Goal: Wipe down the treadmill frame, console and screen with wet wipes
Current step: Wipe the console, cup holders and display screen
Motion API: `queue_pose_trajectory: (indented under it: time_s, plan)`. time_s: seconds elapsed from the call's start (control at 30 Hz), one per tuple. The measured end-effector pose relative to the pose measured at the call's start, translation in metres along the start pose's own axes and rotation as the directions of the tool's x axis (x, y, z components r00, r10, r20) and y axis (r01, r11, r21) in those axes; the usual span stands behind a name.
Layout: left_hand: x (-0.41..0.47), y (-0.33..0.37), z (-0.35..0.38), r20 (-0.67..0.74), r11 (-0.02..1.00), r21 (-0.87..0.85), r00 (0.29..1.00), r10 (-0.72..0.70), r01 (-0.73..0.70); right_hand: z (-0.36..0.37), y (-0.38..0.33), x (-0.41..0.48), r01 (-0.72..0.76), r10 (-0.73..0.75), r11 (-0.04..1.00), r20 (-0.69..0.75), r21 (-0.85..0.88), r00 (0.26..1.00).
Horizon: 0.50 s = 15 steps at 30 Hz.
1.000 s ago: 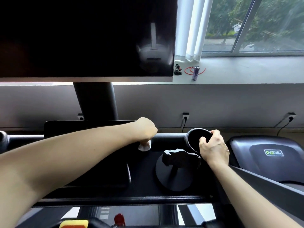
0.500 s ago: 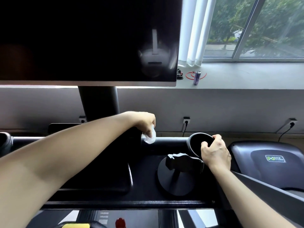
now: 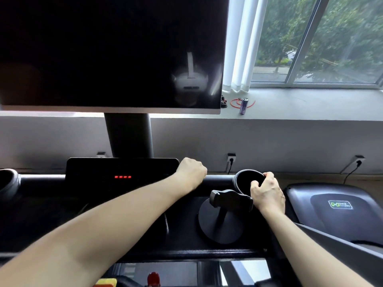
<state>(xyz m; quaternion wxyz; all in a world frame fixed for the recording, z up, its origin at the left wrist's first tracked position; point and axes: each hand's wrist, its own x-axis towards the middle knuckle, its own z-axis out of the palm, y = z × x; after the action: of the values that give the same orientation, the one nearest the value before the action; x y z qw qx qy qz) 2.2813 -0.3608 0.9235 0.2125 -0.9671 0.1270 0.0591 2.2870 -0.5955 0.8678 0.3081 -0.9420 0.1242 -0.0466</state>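
The left hand [image 3: 192, 172] is curled into a fist, knuckles up, pressed against the right end of the small display panel [image 3: 122, 172], where it meets the black crossbar [image 3: 219, 180] of the treadmill frame. Whatever the fingers may hold is hidden under the hand, so I cannot tell if they grip anything. The right hand [image 3: 268, 193] grips the near rim of the round cup holder [image 3: 247, 179] at the right end of that bar, fingers curled over the edge. Between the two arms a black phone stand [image 3: 222, 224] sits on the console tray [image 3: 182, 241]; its clamp head covers the lower left of the cup holder. The left forearm lies across the tray and hides part of it. Four red lights [image 3: 123, 176] glow on the display panel. Behind it a thick post [image 3: 129, 135] carries the big dark screen [image 3: 103, 52], which fills the upper left. A second cup holder [image 3: 9, 181] sits at the far left. To the right is the hood of another treadmill [image 3: 339, 206]. On the windowsill [image 3: 310, 104] stand a can [image 3: 244, 106] and a red cord loop [image 3: 251, 104], below a white curtain [image 3: 242, 44].
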Motion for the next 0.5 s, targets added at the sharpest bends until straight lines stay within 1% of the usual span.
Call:
queue_pose_trajectory:
  time_s: [0.07,0.2,0.27,0.33,0.4,0.43,0.5]
  plan:
    - [-0.005,0.003,0.005,0.053,1.000,0.016,0.998,0.015,-0.015,0.001,0.001,0.001,0.005,-0.005,1.000,-0.006,0.002,1.000]
    - [-0.014,-0.015,-0.001,0.155,0.965,0.168,0.972,0.175,-0.201,0.002,0.002,0.002,0.009,-0.009,1.000,-0.015,0.005,1.000]
    - [-0.012,-0.032,-0.008,0.176,0.958,0.160,0.962,0.208,-0.237,0.003,0.002,0.001,0.013,-0.013,1.000,-0.019,0.005,1.000]
    - [-0.006,-0.046,-0.016,0.183,0.978,0.096,0.969,0.163,-0.183,0.003,0.001,0.001,0.014,-0.014,1.000,-0.025,0.005,1.000]
    - [0.003,-0.058,-0.023,0.218,0.995,-0.087,0.974,0.065,-0.047,0.004,0.001,0.000,0.018,-0.018,1.000,-0.031,0.001,0.999]
    - [0.009,-0.063,-0.026,0.252,0.978,-0.204,0.968,0.017,0.036,0.004,0.001,0.000,0.020,-0.020,1.000,-0.033,-0.002,0.999]
    - [0.018,-0.078,-0.028,0.272,0.899,-0.403,0.960,-0.060,0.171,0.004,0.001,0.001,0.018,-0.018,1.000,-0.037,-0.009,0.999]
